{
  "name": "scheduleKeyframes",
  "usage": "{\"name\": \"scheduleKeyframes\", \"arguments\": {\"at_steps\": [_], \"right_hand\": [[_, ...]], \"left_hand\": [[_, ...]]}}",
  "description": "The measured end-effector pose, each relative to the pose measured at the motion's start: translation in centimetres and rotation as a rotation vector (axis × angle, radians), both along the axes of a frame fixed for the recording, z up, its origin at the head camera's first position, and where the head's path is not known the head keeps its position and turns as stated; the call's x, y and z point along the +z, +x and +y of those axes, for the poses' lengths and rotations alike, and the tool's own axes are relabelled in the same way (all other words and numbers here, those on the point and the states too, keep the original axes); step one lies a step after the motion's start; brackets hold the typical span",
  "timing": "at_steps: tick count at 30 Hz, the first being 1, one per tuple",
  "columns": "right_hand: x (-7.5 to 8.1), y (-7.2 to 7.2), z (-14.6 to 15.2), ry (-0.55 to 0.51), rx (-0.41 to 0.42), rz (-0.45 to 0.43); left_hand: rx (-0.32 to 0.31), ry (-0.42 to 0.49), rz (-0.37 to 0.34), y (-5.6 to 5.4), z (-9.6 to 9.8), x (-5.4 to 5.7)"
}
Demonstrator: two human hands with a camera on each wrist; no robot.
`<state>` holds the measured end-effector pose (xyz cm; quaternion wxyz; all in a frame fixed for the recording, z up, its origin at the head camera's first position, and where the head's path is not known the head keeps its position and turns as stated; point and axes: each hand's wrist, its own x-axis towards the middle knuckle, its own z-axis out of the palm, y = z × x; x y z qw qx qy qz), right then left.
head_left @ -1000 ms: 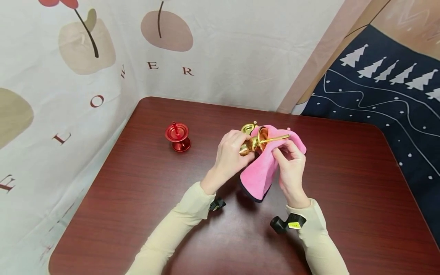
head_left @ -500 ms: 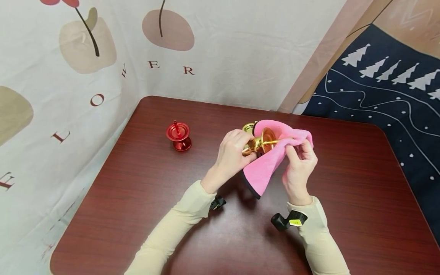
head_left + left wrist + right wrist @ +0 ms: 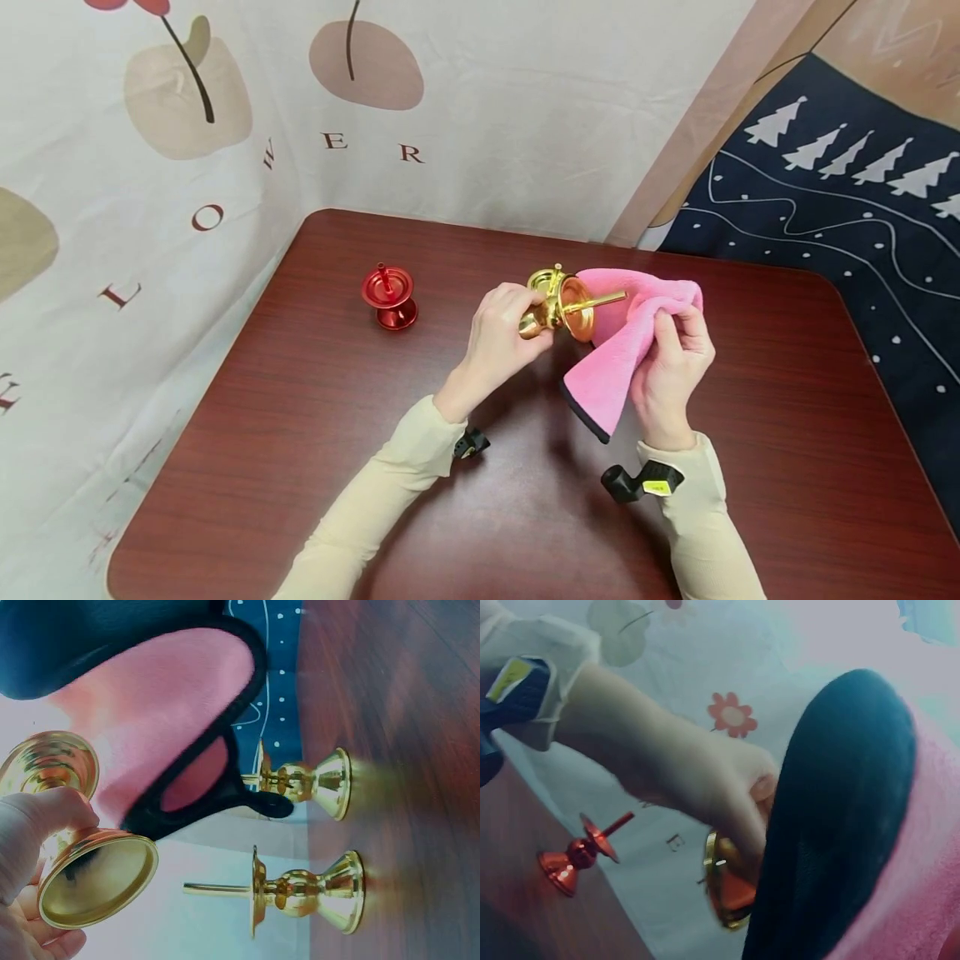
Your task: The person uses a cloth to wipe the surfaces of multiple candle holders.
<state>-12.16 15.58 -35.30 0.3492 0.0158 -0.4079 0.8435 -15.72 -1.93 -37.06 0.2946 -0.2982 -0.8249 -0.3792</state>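
Observation:
My left hand (image 3: 495,333) grips a shiny gold candlestick (image 3: 577,310) by its stem, tilted so that its dish and spike point right. In the left wrist view the hollow base of this candlestick (image 3: 97,881) faces the camera. Pink cloth with a dark border (image 3: 603,387) hangs from my right hand (image 3: 675,367), which pinches it between thumb and fingers, just right of the spike. Two more gold candlesticks stand upright on the table: a nearer one (image 3: 300,892) and another (image 3: 296,780) partly behind the cloth's dark loop.
A red metal candlestick (image 3: 388,296) stands on the brown table (image 3: 300,417), left of my hands. Printed fabric (image 3: 510,150) hangs along the table's back and left edges, with a dark blue tree-patterned one (image 3: 840,192) at the right.
My right hand has drawn the cloth to the right, off the held candlestick, so its dish and spike now show uncovered. My left hand has stayed almost in place.

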Motion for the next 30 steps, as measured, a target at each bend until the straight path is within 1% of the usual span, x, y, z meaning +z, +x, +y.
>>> {"name": "scheduleKeyframes", "arguments": {"at_steps": [5, 7, 12, 13, 16, 17, 20, 24, 27, 30], "right_hand": [[-0.7, 0.1, -0.9, 0.130, 0.046, -0.076], [-0.9, 0.2, -1.3, 0.165, 0.073, -0.100], [-1.3, 0.3, -1.9, 0.215, 0.117, -0.148], [-1.3, 0.3, -2.0, 0.228, 0.115, -0.154], [-1.3, 0.2, -2.1, 0.220, 0.104, -0.165], [-1.3, 0.2, -2.1, 0.216, 0.095, -0.163], [-1.2, 0.0, -2.1, 0.162, 0.078, -0.119], [-1.0, -0.1, -1.8, 0.121, 0.019, -0.064], [-0.8, -0.3, -1.5, 0.103, -0.022, -0.040], [-0.6, -0.3, -1.3, 0.102, -0.018, -0.021]], "left_hand": [[-0.006, 0.013, -0.007, 0.0, 0.3, 0.3], [-0.007, 0.014, -0.008, 0.1, 0.5, 0.4], [0.004, 0.001, 0.007, 0.2, 0.5, 0.3], [0.006, -0.002, 0.011, 0.2, 0.5, 0.2], [0.009, -0.020, 0.022, 0.2, 0.4, 0.1], [0.010, -0.026, 0.025, 0.2, 0.3, 0.1], [0.011, -0.039, 0.036, 0.2, 0.3, 0.1], [0.003, -0.052, 0.041, 0.2, 0.3, 0.0], [-0.002, -0.060, 0.039, 0.2, 0.3, 0.0], [-0.002, -0.062, 0.036, 0.2, 0.4, 0.0]]}}
